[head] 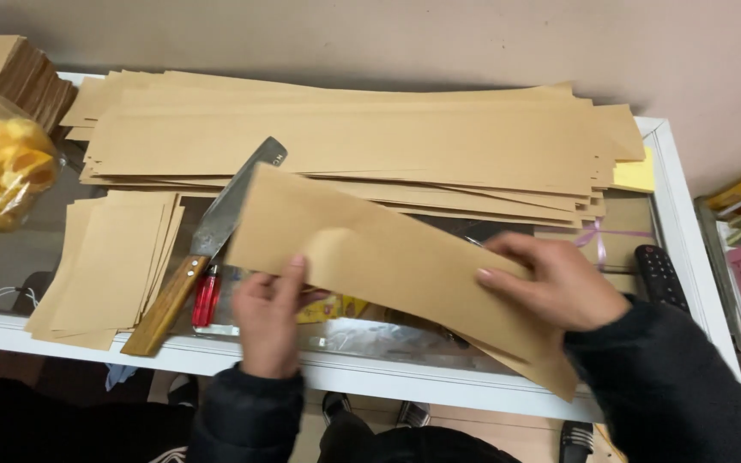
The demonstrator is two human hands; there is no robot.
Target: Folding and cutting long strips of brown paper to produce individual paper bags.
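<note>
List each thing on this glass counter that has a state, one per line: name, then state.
Left hand: gripping the near edge of the brown paper strip.
Right hand: pressing flat on the strip.
Brown paper strip: held slanted above the counter.
Long strip pile: stacked flat, edges uneven.
Small cut sheets: loosely fanned pile.
Knife: lying flat, unheld.
Red lighter: lying beside the knife handle.
Remote control: lying flat.
</note>
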